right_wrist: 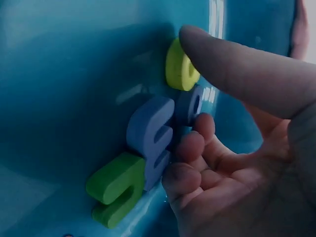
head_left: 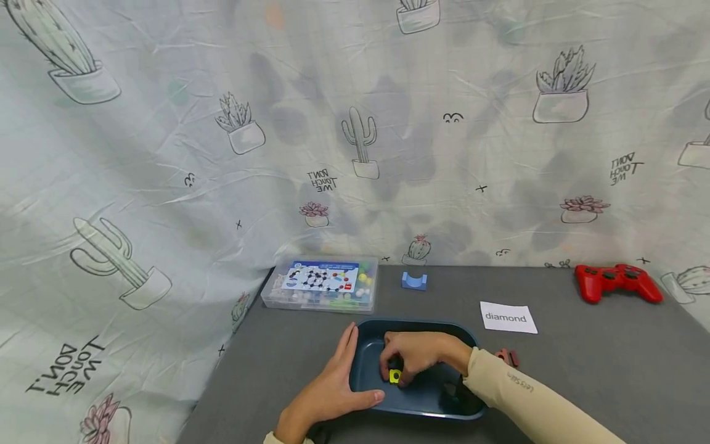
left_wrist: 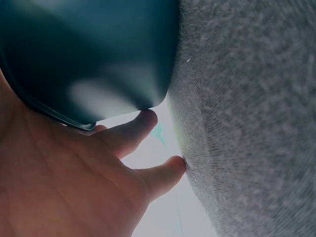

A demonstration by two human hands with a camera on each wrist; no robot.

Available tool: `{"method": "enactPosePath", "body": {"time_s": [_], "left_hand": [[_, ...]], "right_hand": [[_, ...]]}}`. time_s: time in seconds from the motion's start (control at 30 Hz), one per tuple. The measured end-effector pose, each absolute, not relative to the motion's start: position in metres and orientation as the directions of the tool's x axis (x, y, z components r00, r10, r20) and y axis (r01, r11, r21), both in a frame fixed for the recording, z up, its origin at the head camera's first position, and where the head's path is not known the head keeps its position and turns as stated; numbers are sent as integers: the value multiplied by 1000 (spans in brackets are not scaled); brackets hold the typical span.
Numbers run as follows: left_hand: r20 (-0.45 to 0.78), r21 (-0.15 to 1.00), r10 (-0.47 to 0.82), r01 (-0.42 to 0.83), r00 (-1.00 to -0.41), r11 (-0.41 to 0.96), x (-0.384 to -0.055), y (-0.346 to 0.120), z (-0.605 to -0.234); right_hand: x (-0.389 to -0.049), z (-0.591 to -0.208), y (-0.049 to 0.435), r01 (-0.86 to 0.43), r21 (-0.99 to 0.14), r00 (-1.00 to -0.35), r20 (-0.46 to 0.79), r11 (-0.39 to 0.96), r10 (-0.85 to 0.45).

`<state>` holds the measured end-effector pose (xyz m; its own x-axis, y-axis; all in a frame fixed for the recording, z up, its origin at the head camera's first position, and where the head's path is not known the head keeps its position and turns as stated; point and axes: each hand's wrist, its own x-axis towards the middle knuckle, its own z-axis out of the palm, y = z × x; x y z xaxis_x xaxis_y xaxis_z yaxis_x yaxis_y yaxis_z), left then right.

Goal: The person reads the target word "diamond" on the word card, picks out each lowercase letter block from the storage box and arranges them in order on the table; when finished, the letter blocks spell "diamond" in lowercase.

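Note:
My right hand (head_left: pixel 413 354) reaches down into a dark blue tray (head_left: pixel 363 345), with its fingers curled about a small yellow letter (head_left: pixel 395 376). In the right wrist view the thumb touches the yellow letter's edge. Close to the other curled fingertips there stand a small blue letter (right_wrist: pixel 190 106) with a hole and a blue letter E (right_wrist: pixel 150 121). A green letter (right_wrist: pixel 116 185) leans against the E. At the tray's left side rests my left hand (head_left: pixel 335 385), fingers straight along the outer wall and thumb out at the near corner.
Behind the tray lies a clear plastic case (head_left: pixel 322 302) of coloured balls. A blue arch block (head_left: pixel 414 281) sits beyond it. To the right are a card (head_left: pixel 507 317) reading "diamond", red letters (head_left: pixel 507 356) partly behind the right sleeve, and a red game controller (head_left: pixel 616 282).

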<state>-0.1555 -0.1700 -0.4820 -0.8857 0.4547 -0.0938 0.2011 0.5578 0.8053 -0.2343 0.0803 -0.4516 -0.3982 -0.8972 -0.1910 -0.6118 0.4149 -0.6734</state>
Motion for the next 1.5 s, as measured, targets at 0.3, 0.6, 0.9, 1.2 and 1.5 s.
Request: {"method": "enactPosePath", "body": {"time_s": [0.3,0.6,0.9,1.2,1.5], "left_hand": [[-83,810,464,212,-882,547,-155,-170,-482],[-78,812,466,215,-881,542,-156,-170,-482],[-81,814,472,215,-878,540,-155,-171,-482],[-69,807,478,232,-876,542,-154,-173,-484],[-66,812,480,233,-875,536,-155,-171,-485]], "right_hand": [[-231,-454,77,-679,-635,-395,-106,368,-912],[-233,-453,77,-687,-615,-415,-105,387,-904],[-230,-455,75,-693,-610,-437,-69,385,-897],[-232,-453,79,-674,-618,-427,-121,404,-896],[-234,-450,89,-652,-664,-374,-140,367,-917]]}}
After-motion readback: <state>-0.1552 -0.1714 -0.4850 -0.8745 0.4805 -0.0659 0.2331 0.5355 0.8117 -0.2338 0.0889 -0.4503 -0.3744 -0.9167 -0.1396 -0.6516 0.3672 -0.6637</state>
